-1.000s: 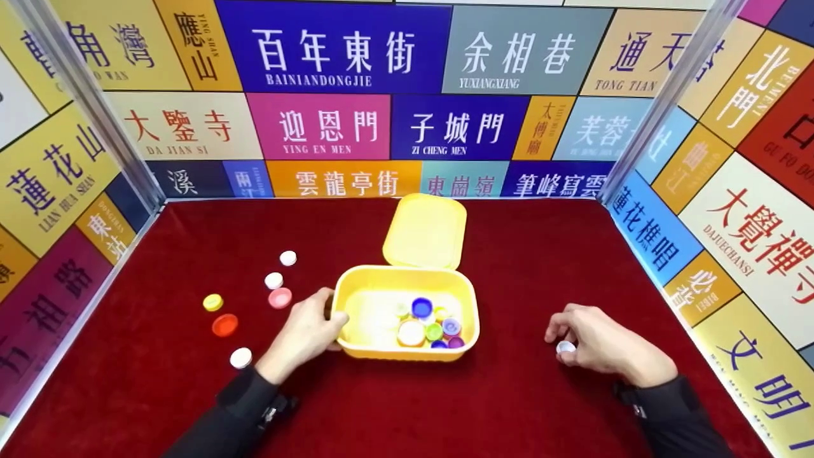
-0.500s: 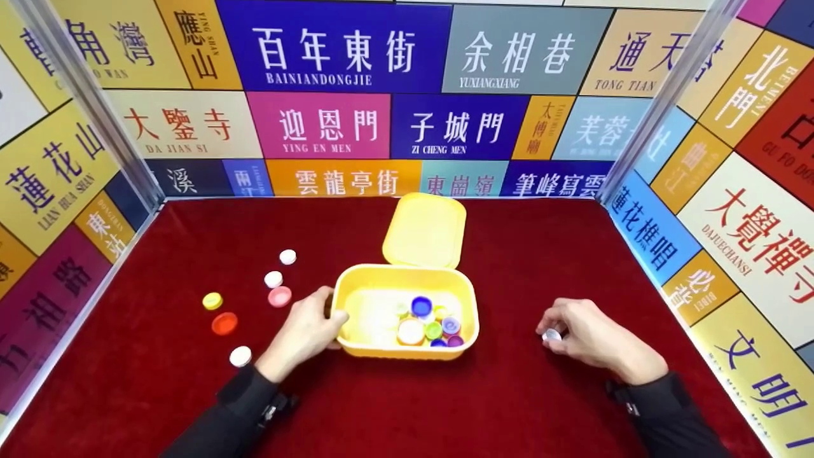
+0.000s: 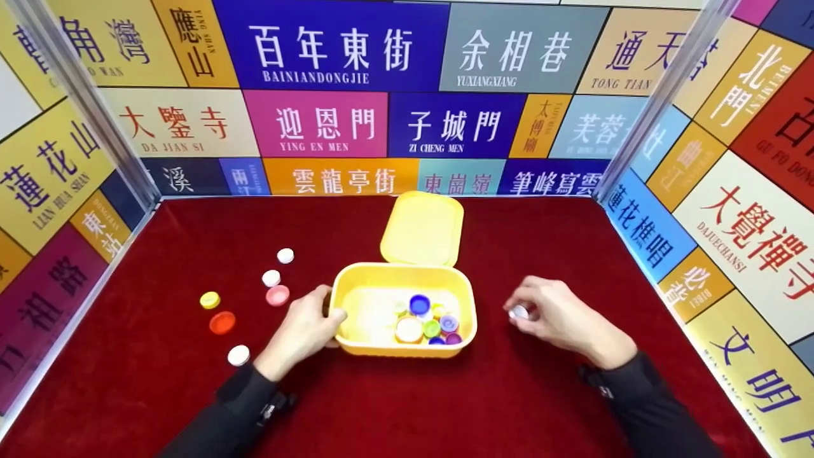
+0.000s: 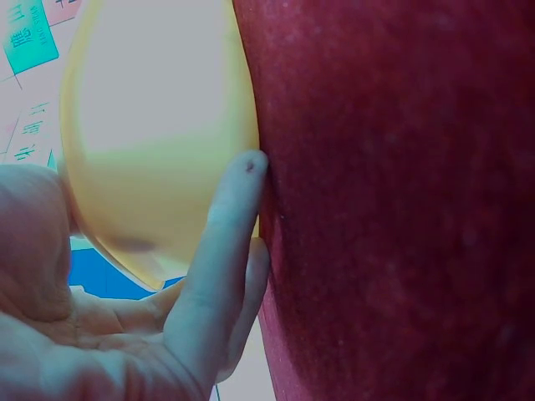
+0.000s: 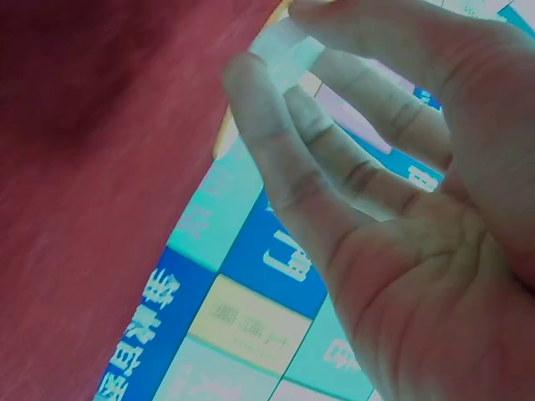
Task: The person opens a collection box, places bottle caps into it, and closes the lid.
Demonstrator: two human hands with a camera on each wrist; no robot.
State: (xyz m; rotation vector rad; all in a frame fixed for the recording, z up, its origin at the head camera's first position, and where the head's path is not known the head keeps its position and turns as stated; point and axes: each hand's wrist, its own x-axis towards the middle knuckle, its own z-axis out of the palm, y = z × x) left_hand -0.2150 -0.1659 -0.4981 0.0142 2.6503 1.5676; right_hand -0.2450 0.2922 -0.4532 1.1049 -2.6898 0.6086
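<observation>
A yellow plastic box (image 3: pixel 362 350) stands mid-table with several bottle caps inside, among them a blue cap (image 3: pixel 420 304), a green cap (image 3: pixel 432 328) and a purple cap (image 3: pixel 453 339). My left hand (image 3: pixel 305 327) grips the box's left wall, thumb over the rim; the left wrist view shows fingers (image 4: pixel 219 225) along the outside of the yellow wall. To the right of the box, my right hand (image 3: pixel 566 318) pinches a white bottle cap (image 3: pixel 519 312) between thumb and fingers. In the right wrist view the pale cap (image 5: pixel 288 54) sits at the fingertips, partly hidden.
Behind the box lies its yellow lid (image 3: pixel 423 229). Left of the box are several loose caps: a yellow cap (image 3: pixel 210 300), a red cap (image 3: pixel 222 322), a pink cap (image 3: pixel 277 295) and white ones (image 3: pixel 238 355). Printed panels (image 3: pixel 318 124) wall the red cloth table (image 3: pixel 407 407).
My right hand has moved left and away from me, toward the box, carrying the white bottle cap. The left hand keeps its hold on the box, which has stayed in place.
</observation>
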